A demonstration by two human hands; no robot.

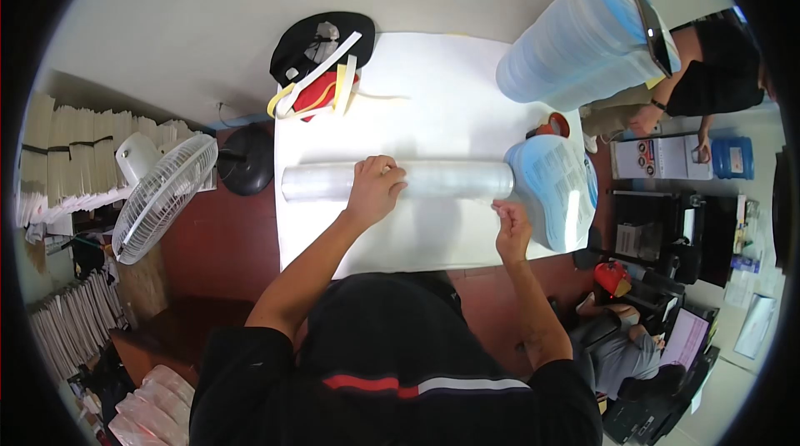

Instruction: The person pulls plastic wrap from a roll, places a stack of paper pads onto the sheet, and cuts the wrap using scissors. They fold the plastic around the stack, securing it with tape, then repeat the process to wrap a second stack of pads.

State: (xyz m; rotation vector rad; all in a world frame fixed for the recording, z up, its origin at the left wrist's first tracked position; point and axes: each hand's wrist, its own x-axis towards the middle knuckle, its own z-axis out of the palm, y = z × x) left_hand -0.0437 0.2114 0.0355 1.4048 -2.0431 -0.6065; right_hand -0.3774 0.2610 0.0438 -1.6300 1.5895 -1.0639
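Observation:
A long roll of clear plastic film [454, 179] lies crosswise on the white table [433, 79]. My left hand [377, 189] rests on top of the roll, left of its middle, with fingers curled and thumb drawn in against it. Just below the roll's right end is my right hand [512, 228], its thumb and fingertips pinched together at what looks like the loose edge of the film. Beside that end sits a flat blue and white printed package [550, 188]. A red-orange tape roll [554, 124] is behind the package.
A tall blue-white wrapped bundle [575, 38] stands at the back right, with a phone [654, 29] on it. A black bag or cap [300, 42] with straps lies back left. A fan [167, 196] is left of the table. Two other people are at right.

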